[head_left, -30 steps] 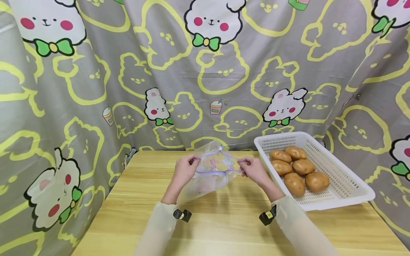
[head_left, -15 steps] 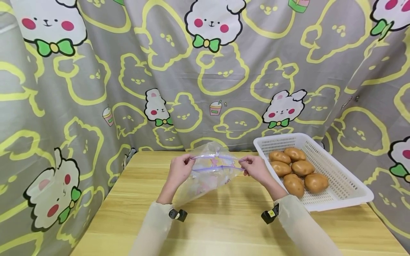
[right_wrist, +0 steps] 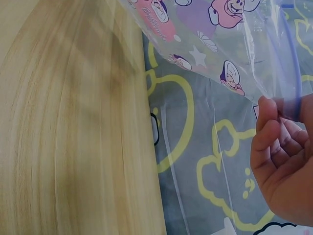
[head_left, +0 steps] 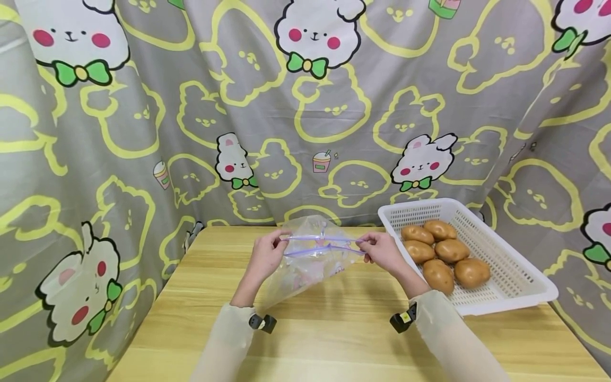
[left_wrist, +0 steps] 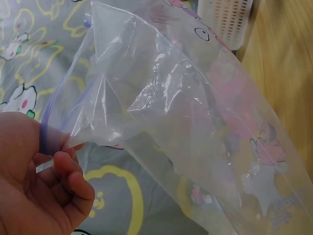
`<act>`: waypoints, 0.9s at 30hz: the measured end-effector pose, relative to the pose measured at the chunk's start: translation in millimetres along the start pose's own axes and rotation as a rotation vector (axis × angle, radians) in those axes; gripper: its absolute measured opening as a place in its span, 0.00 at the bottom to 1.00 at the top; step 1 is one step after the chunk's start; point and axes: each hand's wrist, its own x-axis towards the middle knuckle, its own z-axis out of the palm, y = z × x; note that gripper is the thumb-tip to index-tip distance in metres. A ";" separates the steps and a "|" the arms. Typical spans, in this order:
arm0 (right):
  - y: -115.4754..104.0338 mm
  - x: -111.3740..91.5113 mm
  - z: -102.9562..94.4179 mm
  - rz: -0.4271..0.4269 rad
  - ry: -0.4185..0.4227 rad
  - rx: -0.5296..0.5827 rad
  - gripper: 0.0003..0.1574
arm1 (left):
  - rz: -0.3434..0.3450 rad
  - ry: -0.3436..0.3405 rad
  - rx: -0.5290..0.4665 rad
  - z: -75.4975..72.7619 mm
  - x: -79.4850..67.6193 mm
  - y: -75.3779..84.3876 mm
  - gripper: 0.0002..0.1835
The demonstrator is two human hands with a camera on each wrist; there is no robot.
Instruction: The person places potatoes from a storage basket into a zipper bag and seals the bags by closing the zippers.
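Observation:
A clear zip bag (head_left: 305,268) with printed cartoon figures and a purple zip strip hangs between both hands, above the table. The left hand (head_left: 265,257) pinches one end of the bag's mouth between thumb and fingers. At the opposite end, the right hand (head_left: 382,252) pinches the other corner of the mouth. The purple strips stand a little apart in the middle. In the left wrist view the bag (left_wrist: 161,93) looks slack and creased, its body sloping away from the left hand (left_wrist: 44,181). Fingers of the right hand (right_wrist: 283,156) curl below the strip in the right wrist view.
A white plastic basket (head_left: 515,289) with several brown potatoes (head_left: 452,249) stands on the right of the wooden table (head_left: 329,339). A grey curtain (head_left: 267,116) with cartoon animals hangs behind the table and along its sides.
The left hand has moved slightly left, pulling the bag's mouth wider sideways. The gap between the purple strips has become narrower and flatter. The right hand has barely moved.

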 end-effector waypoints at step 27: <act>5.6 -4.7 -8.8 -0.005 -0.127 0.045 0.12 | -0.013 -0.024 -0.075 7.9 -1.9 11.5 0.10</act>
